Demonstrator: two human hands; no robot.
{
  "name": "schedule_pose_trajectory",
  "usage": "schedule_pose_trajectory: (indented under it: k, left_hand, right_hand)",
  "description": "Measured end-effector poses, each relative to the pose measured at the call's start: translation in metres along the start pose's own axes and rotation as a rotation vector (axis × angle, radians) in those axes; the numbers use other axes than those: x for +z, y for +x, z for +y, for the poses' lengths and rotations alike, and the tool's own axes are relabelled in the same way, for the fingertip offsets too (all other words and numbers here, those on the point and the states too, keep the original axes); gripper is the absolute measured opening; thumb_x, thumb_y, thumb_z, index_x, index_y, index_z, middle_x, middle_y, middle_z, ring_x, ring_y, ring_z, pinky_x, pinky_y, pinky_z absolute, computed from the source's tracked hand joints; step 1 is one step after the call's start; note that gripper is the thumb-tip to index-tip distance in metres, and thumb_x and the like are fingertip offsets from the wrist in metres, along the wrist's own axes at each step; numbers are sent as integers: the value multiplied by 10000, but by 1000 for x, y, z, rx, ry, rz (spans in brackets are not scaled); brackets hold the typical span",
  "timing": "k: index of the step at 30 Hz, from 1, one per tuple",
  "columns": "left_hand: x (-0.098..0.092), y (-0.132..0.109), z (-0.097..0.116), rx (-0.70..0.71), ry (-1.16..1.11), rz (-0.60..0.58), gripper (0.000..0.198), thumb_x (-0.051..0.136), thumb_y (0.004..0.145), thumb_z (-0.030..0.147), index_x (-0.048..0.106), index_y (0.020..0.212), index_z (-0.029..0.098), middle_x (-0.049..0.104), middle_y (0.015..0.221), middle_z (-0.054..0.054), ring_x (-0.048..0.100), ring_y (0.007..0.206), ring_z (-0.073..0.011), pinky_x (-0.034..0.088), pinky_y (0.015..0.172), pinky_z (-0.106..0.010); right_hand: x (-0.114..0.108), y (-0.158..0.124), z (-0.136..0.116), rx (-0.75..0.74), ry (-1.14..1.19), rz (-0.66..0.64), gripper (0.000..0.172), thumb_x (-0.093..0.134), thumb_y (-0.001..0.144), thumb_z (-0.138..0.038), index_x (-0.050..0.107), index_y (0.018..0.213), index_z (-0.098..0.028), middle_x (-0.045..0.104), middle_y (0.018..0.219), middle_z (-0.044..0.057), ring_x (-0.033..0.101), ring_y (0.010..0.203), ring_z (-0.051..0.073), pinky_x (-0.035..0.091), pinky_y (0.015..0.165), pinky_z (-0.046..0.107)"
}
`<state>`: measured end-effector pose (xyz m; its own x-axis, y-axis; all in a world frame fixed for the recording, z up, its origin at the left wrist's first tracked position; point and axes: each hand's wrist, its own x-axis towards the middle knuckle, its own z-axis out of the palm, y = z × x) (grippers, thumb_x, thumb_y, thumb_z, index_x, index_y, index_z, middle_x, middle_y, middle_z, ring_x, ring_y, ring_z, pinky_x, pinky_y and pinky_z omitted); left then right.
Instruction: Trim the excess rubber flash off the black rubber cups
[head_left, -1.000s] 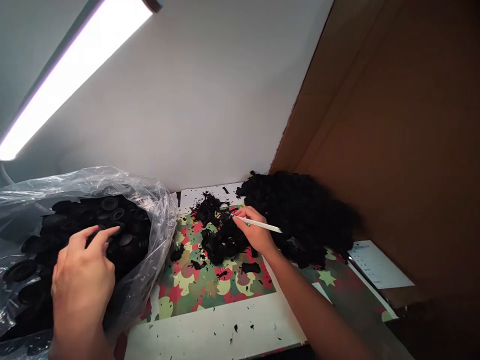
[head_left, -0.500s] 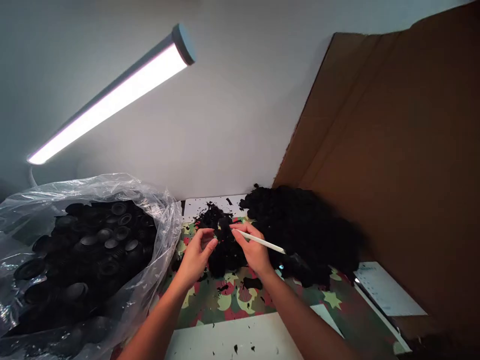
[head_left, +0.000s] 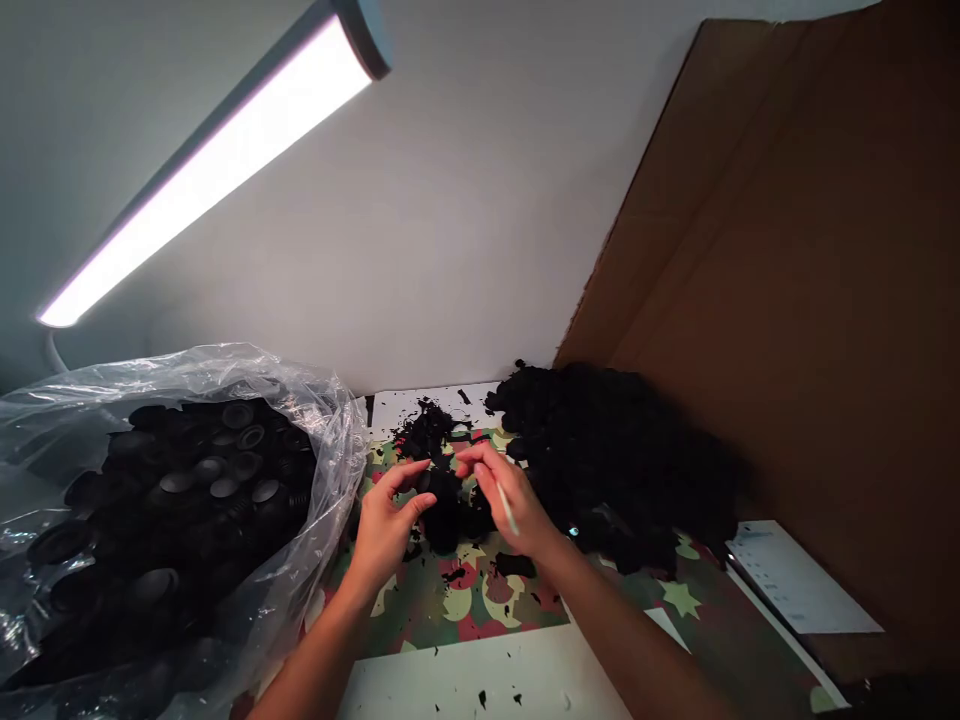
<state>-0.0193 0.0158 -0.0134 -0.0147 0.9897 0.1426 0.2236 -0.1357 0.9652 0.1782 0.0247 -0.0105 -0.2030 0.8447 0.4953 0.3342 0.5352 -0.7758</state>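
Note:
My left hand (head_left: 384,525) and my right hand (head_left: 510,500) meet over a colourful patterned mat (head_left: 450,600), both pinching a round black rubber part (head_left: 444,487) between them. In my right hand there is also a thin white stick-like tool (head_left: 506,508), pointing down toward my wrist. A small heap of black scraps (head_left: 427,430) lies just behind the hands. A big pile of black parts (head_left: 615,460) sits right of my right hand.
A clear plastic bag (head_left: 165,500) full of round black rubber parts fills the left. A brown cardboard wall (head_left: 787,300) stands on the right, with a white paper sheet (head_left: 795,590) at its foot. A lit tube lamp (head_left: 210,170) hangs above. Black crumbs dot the white tabletop (head_left: 480,685).
My left hand left the bag of parts and came to the middle, joining my right hand on a black part. The white tool swung from pointing right to pointing down.

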Motion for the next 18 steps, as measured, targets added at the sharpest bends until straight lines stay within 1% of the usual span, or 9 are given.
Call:
schedule_pose_trajectory:
  k: [2, 3, 4, 6, 9, 12, 15, 18]
  left_hand:
    - [1, -1, -2, 97, 94, -7, 355, 726, 742, 204, 757, 1093, 236, 763, 1070, -62, 674, 1021, -253, 508, 932, -394]
    - [1, -2, -3, 143, 136, -13, 370, 700, 753, 171, 748, 1112, 245, 761, 1076, -54, 676, 1030, -248, 514, 931, -393]
    - [1, -3, -4, 183, 176, -20, 398, 671, 763, 135, 735, 1138, 252, 757, 1086, -50, 679, 1033, -241, 520, 929, -392]
    - [1, -4, -4, 257, 258, -40, 472, 620, 776, 75, 701, 1202, 262, 745, 1122, -50, 682, 1033, -228, 526, 930, -391]
    - [-2, -4, -2, 365, 378, -108, 536, 577, 802, 31, 651, 1280, 263, 729, 1121, -62, 670, 1015, -221, 538, 903, -383]
    - [-6, -3, 2, 439, 490, -173, 538, 553, 835, 24, 625, 1314, 258, 709, 1054, -70, 651, 958, -218, 547, 840, -358]
    - [-9, -1, 5, 472, 586, -194, 530, 556, 852, 39, 617, 1328, 263, 688, 999, -68, 642, 934, -225, 544, 830, -365]
    - [-10, 1, 6, 467, 629, -219, 537, 570, 860, 58, 606, 1347, 281, 674, 982, -63, 643, 931, -230, 545, 849, -384]
  right_hand:
    - [1, 4, -3, -68, -169, -137, 225, 385, 1011, -168, 561, 1139, -227, 669, 1013, 65, 614, 905, 215, 436, 801, 339]
    - [3, 5, -5, -113, -261, -190, 199, 412, 1014, -169, 560, 1138, -219, 672, 1028, 73, 611, 900, 220, 421, 798, 342]
    - [4, 6, -6, -152, -348, -235, 166, 438, 1013, -165, 564, 1110, -210, 677, 1018, 76, 607, 879, 222, 403, 791, 342]
    - [8, 7, -7, -198, -480, -300, 105, 471, 1009, -154, 566, 1007, -199, 680, 920, 60, 591, 790, 211, 371, 761, 331]
    - [10, 7, -5, -222, -575, -339, 144, 490, 1001, -133, 534, 881, -198, 656, 805, 31, 572, 720, 196, 341, 742, 319]
    - [10, 6, -5, -228, -619, -349, 141, 522, 989, -127, 521, 866, -196, 654, 790, 25, 576, 714, 198, 334, 740, 320]
    - [11, 6, -7, -245, -662, -342, 127, 527, 990, -131, 535, 880, -194, 657, 789, 28, 591, 728, 205, 344, 760, 331]
    - [12, 7, -10, -271, -711, -331, 150, 503, 993, -115, 563, 882, -196, 660, 808, 39, 605, 762, 210, 352, 791, 342]
